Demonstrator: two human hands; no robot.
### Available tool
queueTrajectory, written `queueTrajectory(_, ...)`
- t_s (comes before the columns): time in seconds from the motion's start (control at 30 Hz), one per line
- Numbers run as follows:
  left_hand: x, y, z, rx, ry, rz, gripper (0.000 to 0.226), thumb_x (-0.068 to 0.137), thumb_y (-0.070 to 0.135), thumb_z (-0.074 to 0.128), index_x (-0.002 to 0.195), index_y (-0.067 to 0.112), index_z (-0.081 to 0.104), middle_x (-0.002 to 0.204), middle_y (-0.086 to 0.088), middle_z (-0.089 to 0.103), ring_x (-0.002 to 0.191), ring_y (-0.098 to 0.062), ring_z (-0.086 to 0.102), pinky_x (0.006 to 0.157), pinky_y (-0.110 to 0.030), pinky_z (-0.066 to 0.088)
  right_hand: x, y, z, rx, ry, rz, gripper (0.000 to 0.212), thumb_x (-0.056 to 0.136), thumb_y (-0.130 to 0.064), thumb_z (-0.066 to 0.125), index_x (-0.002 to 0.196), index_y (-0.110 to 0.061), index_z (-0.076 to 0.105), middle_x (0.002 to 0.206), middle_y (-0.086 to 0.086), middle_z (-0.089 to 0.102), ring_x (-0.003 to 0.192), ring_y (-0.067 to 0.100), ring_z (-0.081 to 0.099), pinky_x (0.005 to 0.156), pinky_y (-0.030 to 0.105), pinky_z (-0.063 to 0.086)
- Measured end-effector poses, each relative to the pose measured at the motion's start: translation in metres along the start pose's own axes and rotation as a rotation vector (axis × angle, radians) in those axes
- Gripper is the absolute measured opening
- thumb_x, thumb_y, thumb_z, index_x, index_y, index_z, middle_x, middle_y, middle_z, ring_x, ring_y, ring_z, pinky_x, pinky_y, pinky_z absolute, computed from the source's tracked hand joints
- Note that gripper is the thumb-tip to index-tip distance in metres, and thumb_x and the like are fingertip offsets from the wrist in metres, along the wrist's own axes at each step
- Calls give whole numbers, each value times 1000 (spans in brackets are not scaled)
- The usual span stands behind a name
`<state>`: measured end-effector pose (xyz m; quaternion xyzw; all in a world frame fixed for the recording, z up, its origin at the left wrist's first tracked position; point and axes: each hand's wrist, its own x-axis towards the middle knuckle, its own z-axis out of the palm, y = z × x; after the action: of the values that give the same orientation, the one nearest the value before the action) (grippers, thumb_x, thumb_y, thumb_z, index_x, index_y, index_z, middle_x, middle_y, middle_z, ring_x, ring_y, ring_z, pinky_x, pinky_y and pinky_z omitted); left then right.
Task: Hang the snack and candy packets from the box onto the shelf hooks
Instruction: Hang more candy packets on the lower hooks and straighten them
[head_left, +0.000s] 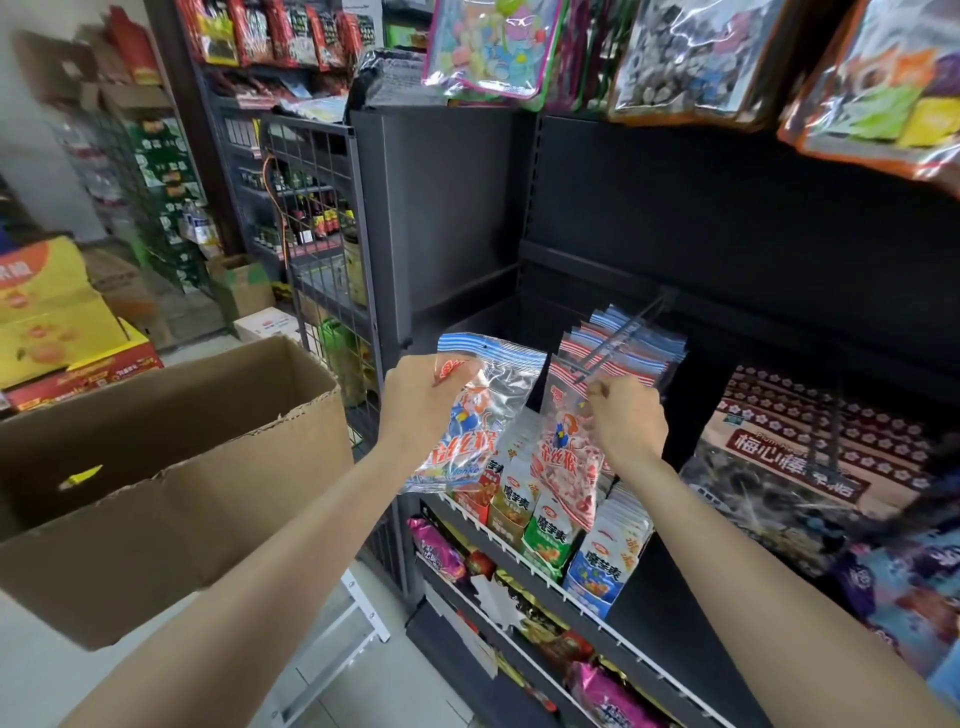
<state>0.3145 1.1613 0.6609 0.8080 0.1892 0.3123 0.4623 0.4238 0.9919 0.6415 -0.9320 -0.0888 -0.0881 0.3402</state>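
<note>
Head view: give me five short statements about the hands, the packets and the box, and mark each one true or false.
1. The left hand holds a blue-topped candy packet. True.
2. The right hand is down inside the cardboard box. False: it is up at the tip of the shelf hook, pinching a red-topped candy packet.
3. Packets already hang on that hook. True: a row of hung packets sits behind the right hand.
4. The cardboard box stands to the right of the shelf. False: it is on the left, beside the left forearm.
5. Both hands are empty. False: each has a grip on a packet.
</note>
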Motion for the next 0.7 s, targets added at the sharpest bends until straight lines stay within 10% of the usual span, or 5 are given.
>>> queueTrajectory(0.37, 1, -3, 5, -44, -137, 47, 35, 90, 21, 62, 56, 19, 56, 34, 13, 41, 38, -4, 40, 46, -13, 27, 47, 11, 6, -94, 67, 72, 25, 93, -2, 38, 89, 5, 61, 92, 22, 65, 81, 37, 63, 61, 33, 44)
queueTrajectory(0.6, -6, -13, 21, -69, -311, -65, 43, 89, 21, 63, 49, 11, 51, 41, 6, 54, 42, -2, 52, 45, -10, 33, -7, 20, 0, -84, 322, -237, 18, 92, -6, 53, 109, -3, 60, 110, 13, 50, 104, 27, 44, 77, 25, 36)
queueTrajectory(0.7, -6, -13, 36, -145, -348, -131, 36, 89, 27, 63, 73, -6, 64, 75, -22, 67, 63, -21, 62, 58, -25, 44, -19, 18, -4, 265, -4, -169, 21, 98, -18, 47, 102, -5, 63, 90, 5, 61, 79, 22, 59, 63, 17, 42)
